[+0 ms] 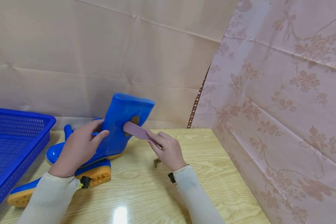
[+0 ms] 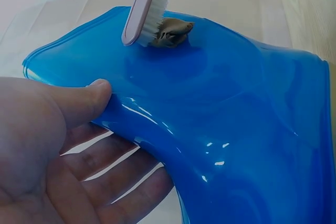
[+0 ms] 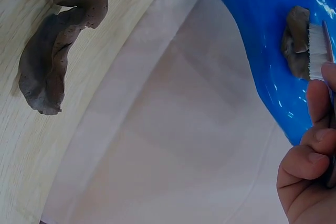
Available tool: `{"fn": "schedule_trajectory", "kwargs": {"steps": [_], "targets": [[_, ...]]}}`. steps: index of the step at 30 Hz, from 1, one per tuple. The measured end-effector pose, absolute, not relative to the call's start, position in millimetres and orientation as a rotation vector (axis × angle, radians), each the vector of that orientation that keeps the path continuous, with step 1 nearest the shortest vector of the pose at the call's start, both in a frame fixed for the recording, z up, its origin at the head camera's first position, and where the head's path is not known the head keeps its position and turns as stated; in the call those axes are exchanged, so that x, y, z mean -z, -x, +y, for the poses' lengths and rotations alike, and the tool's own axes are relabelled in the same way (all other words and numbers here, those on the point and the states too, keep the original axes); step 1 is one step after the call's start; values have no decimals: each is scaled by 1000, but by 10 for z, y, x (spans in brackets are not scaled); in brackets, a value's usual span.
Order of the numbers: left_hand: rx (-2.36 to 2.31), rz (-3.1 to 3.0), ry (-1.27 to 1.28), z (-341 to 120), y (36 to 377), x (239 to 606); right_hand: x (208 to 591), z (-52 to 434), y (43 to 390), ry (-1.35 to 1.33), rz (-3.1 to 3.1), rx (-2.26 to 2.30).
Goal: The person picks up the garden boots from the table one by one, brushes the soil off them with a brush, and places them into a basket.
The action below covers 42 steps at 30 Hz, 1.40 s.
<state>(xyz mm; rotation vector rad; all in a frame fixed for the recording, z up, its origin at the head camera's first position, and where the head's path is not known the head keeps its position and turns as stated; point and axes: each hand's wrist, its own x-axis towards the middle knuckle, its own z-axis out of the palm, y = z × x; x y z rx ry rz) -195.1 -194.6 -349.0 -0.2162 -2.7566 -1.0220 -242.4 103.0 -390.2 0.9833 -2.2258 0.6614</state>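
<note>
Glossy blue boot (image 1: 120, 124), brown mud patch (image 2: 170, 31) on shaft.

Wooden table (image 1: 212, 174) bears blue boots (image 1: 120, 124), basket (image 1: 14, 137), seemingly mud (image 1: 156, 162).

Cream long sleeves; black strap at right wrist.

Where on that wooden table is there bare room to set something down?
The table is bare between the right hand and the floral curtain, and along the near edge between the sleeves. The left side is crowded: blue basket, two blue boots, left hand, and a brown lump beside the right hand.
</note>
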Motion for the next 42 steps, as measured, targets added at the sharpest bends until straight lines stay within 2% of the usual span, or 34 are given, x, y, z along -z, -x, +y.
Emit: {"fn": "schedule_trajectory", "kwargs": {"steps": [17, 27, 42], "targets": [[1054, -2751, 184, -1985, 1981, 3510, 3880, 1073, 2430, -978, -2211, -687], [1013, -2750, 282, -1933, 1939, 3464, 3885, 1043, 2430, -1084, -2156, -648], [1034, -2745, 240, -1963, 1948, 3493, 3894, 1068, 2440, -982, -2205, -672]]}}
